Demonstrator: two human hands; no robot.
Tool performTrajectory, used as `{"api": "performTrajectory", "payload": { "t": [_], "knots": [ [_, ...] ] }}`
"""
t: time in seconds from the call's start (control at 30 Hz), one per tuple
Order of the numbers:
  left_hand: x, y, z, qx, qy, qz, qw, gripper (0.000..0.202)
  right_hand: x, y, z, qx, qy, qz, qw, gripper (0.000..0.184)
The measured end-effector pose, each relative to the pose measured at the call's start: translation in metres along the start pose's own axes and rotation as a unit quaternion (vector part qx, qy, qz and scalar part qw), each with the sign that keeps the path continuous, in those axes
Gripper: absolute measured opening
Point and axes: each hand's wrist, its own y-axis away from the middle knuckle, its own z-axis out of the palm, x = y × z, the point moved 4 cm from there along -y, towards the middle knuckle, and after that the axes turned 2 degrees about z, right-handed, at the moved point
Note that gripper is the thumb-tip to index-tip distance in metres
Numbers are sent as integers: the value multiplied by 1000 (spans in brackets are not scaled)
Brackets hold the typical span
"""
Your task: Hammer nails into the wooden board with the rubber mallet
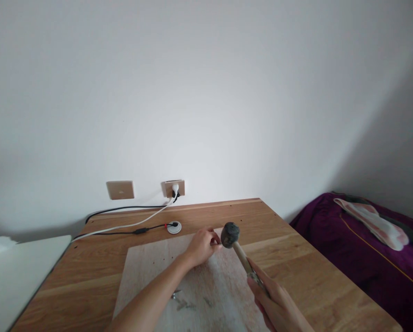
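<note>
My right hand (pixel 270 295) is wrapped round the handle of a rubber mallet (pixel 230 234), whose black head is raised just right of my left hand. My left hand (pixel 203 247) rests near the far edge of a pale wooden board (pixel 140 269). Its thumb and fingertips are pinched together; whatever is between them is too small to make out. Several small metal pieces (pixel 183 304), like nails or screws, lie loose on the board near my left forearm. A few small dark spots (pixel 163 259) dot the board's left part.
The board lies on a wooden table (pixel 292 272) against a white wall. Black and white cables (pixel 123 227) run across its back left to a wall socket (pixel 175 188). A white surface (pixel 22 272) stands at left. Purple fabric (pixel 362 258) lies at right, beyond the table's edge.
</note>
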Motion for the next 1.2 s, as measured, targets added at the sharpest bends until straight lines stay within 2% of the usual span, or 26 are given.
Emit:
{"api": "performTrajectory", "payload": {
  "t": [0.37, 0.5, 0.87, 1.03, 1.1, 1.2],
  "knots": [
    [2, 2, 0, 30, 11, -16, 999, 18, -1, -2, -8, 10, -10, -4, 1000, 88],
    [1, 1, -1, 35, 20, -23, 999, 12, 2, -1, -13, 32, -7, 2, 999, 91],
    [-1, -1, 2, 21, 29, -14, 999, 8, 7, -7, -1, 39, -21, -8, 999, 89],
    [-1, 0, 2, 15, 35, -13, 999, 7, 12, -13, -3, 70, -53, -19, 996, 88],
    [-1, 1, 2, 15, 38, -14, 999, 9, 12, -14, -3, 67, -45, -26, 996, 87],
    [-1, 3, 1, 12, 24, -16, 1000, 25, 12, -14, 0, 39, -42, -17, 998, 89]
  ]
}}
